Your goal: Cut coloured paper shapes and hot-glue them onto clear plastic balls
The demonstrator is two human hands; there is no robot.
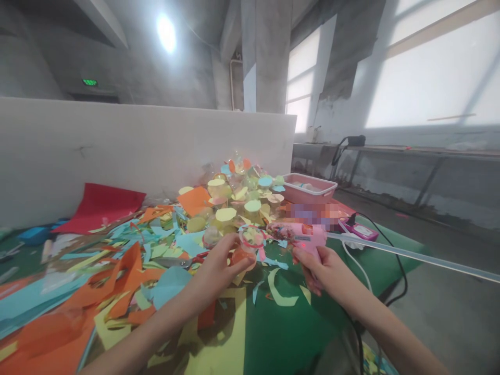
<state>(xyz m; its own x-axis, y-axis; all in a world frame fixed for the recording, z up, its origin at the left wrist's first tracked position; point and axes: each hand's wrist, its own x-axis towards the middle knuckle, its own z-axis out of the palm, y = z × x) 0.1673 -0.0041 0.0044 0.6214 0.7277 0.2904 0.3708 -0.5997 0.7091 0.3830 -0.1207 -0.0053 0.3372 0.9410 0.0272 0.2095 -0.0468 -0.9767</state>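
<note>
My left hand (222,260) is closed round a small clear plastic cup (245,255) with a reddish rim and an orange tint low down. Pale paper bits show inside its mouth. My right hand (324,268) grips a pink hot glue gun (314,239) by its handle, and a small red light glows on its side. The gun's front end points left, close to the cup's rim; I cannot tell whether they touch. From its rear a long translucent glue stick (410,253) sticks out to the right. Behind my hands stand several cups topped with paper discs (225,214).
Coloured paper scraps (117,281) cover the table's left side. Scissors (177,262) lie left of my left hand. A pink basket (310,190) stands behind the glue gun. Cables (404,273) run beside a purple power strip (361,230) on the right. A white panel (148,146) stands behind.
</note>
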